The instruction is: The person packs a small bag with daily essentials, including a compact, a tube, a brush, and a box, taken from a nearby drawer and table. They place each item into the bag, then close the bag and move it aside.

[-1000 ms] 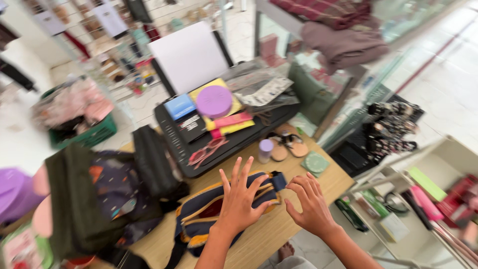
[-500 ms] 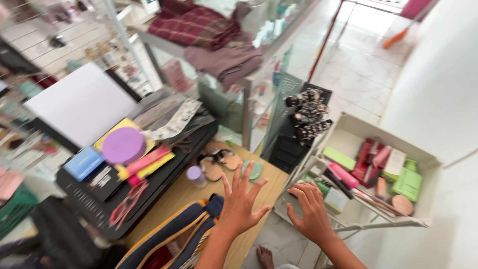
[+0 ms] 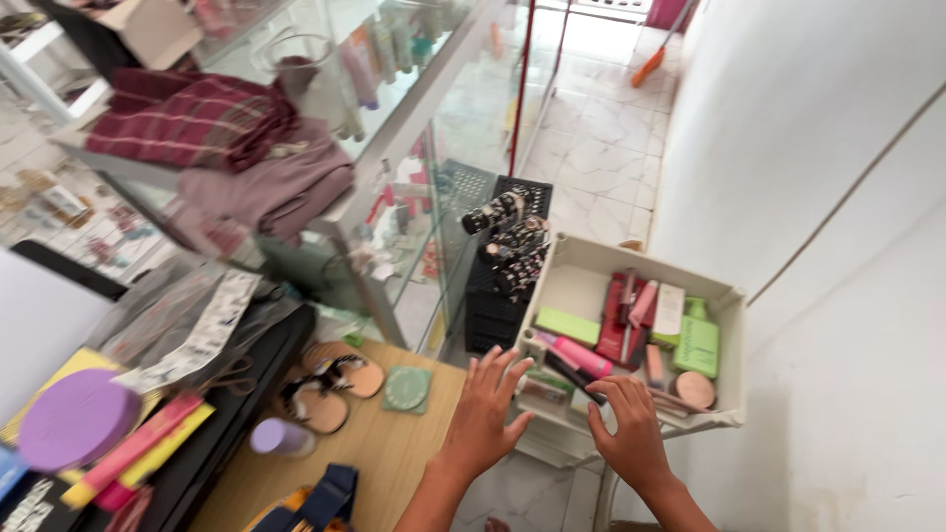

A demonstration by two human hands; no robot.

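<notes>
My left hand (image 3: 485,412) hovers with fingers spread over the right edge of the wooden table (image 3: 394,453), its fingertips near the front rim of a white tray (image 3: 724,296). My right hand (image 3: 631,433) is beside it, fingers curled and apart, at the tray's front edge. Neither hand holds anything. The tray carries several cosmetic items: a green box (image 3: 568,326), a pink tube (image 3: 583,355), red packs (image 3: 621,315), a green bottle (image 3: 698,345) and a round compact (image 3: 695,389).
On the table lie a round green compact (image 3: 406,388), sandals (image 3: 330,389) and a small lilac jar (image 3: 278,436). A black printer (image 3: 227,394) holds a purple lid (image 3: 74,419). A glass display counter (image 3: 394,158) with folded cloths (image 3: 227,148) stands behind; black crates (image 3: 493,296) beside the tray.
The view has swung right and both hands have moved right, from over the navy pouch on the table to the front edge of the white tray. The pouch is nearly out of view.
</notes>
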